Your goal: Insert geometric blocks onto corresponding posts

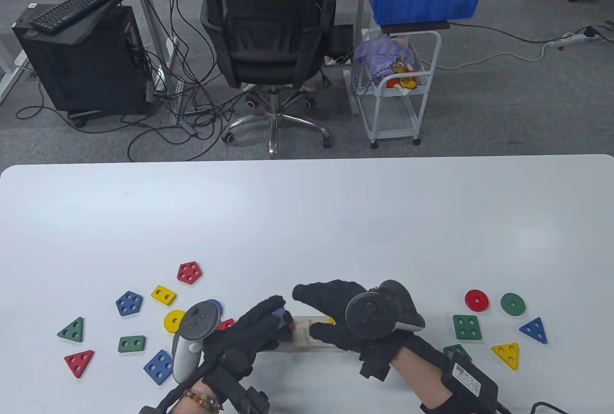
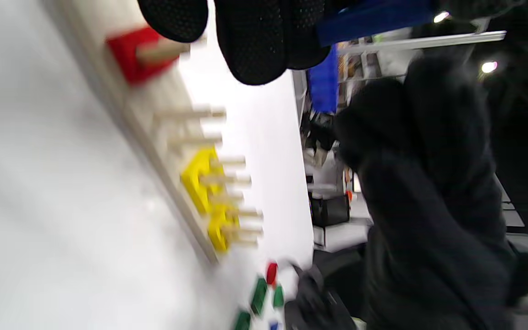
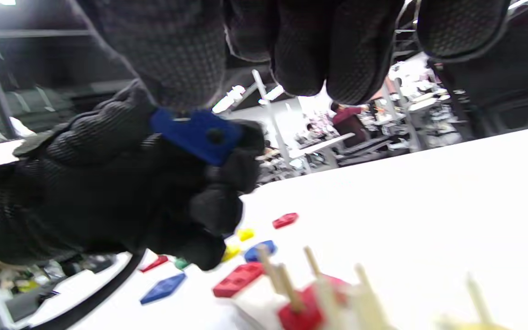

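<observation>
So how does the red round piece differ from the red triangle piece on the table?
The red ring is round with one center hole; the red triangle is three-cornered with three holes. The red ring lies right of the right hand; the red triangle lies far left, past the left hand. Both are red, flat on the table, untouched.

Even overhead room light falls bright on the glossy white table (image 1: 307,222), and the gloved hands throw only soft, faint shadows. The table view is sharp, bowing slightly at its edges. Both wrist views are smeared with motion blur, their white surfaces washed out, ceiling lamps flaring behind.
</observation>
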`<act>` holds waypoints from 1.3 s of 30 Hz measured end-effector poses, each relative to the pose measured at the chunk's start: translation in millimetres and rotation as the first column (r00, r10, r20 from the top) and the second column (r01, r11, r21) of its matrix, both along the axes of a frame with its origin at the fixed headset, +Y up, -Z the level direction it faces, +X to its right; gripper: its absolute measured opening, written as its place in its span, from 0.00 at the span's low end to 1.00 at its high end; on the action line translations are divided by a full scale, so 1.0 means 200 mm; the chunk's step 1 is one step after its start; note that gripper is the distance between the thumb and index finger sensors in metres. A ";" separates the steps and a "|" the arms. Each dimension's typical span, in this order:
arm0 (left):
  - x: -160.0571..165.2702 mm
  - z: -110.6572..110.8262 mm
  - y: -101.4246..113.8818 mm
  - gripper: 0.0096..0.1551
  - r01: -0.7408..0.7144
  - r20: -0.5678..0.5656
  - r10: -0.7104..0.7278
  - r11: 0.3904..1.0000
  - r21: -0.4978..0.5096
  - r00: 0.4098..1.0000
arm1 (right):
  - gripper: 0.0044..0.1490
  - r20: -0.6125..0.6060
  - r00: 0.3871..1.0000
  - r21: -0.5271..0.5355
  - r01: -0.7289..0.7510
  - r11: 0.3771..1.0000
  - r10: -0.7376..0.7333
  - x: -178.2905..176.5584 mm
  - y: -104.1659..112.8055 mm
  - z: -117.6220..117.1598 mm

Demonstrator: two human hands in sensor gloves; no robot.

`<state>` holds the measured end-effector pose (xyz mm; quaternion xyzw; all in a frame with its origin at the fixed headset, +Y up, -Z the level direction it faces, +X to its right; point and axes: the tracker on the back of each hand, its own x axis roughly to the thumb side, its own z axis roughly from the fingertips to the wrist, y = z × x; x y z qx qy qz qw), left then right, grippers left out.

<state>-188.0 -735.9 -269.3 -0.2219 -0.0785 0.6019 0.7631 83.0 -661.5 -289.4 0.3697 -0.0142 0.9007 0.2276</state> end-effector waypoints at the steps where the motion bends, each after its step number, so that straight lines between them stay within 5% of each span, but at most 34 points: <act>1: -0.02 -0.01 0.02 0.44 0.057 -0.006 -0.057 0.998 0.040 0.998 | 0.44 0.034 0.999 -0.003 -0.029 1.000 0.029 0.06 0.00 -0.01; 6: -0.05 -0.06 0.08 0.43 0.400 -0.045 -0.398 0.901 0.168 0.916 | 0.43 0.234 0.970 -0.088 -0.050 0.995 0.069 0.42 -0.01 -0.01; 11: 0.04 -0.07 0.08 0.43 0.720 -0.108 -0.734 0.609 0.333 0.671 | 0.43 0.407 0.905 -0.178 -0.054 0.983 0.123 0.74 -0.08 0.02; 17: 0.18 -0.06 0.06 0.42 0.830 -0.195 -0.883 0.297 0.472 0.427 | 0.41 0.523 0.844 -0.224 0.003 0.975 0.117 0.93 -0.22 0.06; 22: 0.24 -0.08 0.04 0.42 0.837 -0.215 -0.899 0.237 0.493 0.382 | 0.40 0.546 0.819 -0.268 -0.026 0.963 0.174 0.99 -0.26 0.06; 39: 0.26 -0.09 0.02 0.43 0.858 -0.208 -0.920 0.204 0.472 0.333 | 0.40 0.515 0.821 -0.339 -0.067 0.938 0.244 0.96 -0.31 0.06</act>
